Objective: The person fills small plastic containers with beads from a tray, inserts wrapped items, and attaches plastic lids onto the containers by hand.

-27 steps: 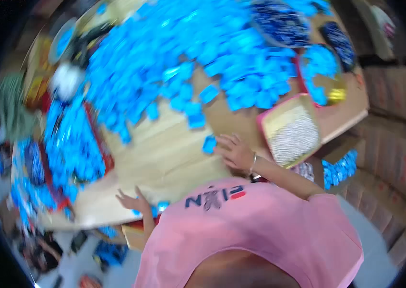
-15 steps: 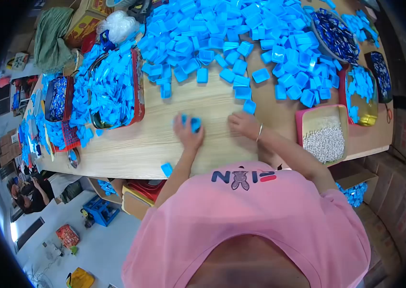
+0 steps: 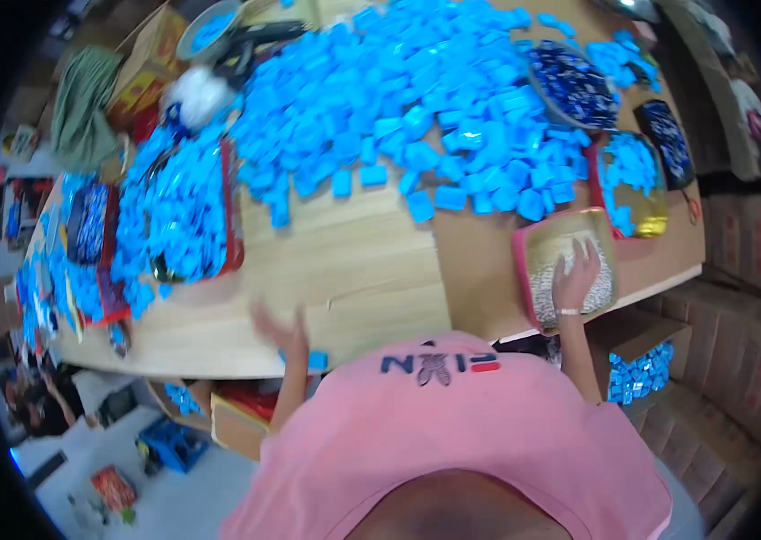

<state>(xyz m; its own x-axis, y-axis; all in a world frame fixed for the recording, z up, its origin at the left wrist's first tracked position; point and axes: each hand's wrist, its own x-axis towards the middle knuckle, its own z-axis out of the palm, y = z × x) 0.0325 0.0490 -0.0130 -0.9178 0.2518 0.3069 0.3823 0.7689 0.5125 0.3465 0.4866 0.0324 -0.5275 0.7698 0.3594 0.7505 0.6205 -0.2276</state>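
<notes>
My right hand (image 3: 577, 277) is over the pink-rimmed tray (image 3: 522, 261), at the white beads (image 3: 598, 292). Its fingers are stretched out and apart, and I see nothing held in them. My left hand (image 3: 282, 329), blurred by motion, hovers above the front of the wooden table with thumb and fingers spread and nothing visible in it. Just below it, a small blue plastic box (image 3: 317, 360) lies by the table's front edge, and another bit of blue shows beside the wrist.
A large heap of blue boxes (image 3: 353, 99) covers the back of the table (image 3: 344, 270). Red-sided trays of blue pieces (image 3: 187, 207) stand left. A basin of dark blue packets (image 3: 574, 85) and a blue-filled container (image 3: 628, 171) are at right. Cartons (image 3: 740, 333) stack beyond.
My right hand has moved right from the table middle to the bead tray. My left hand has let go of a blue box and moved left and nearer me. The view has shifted.
</notes>
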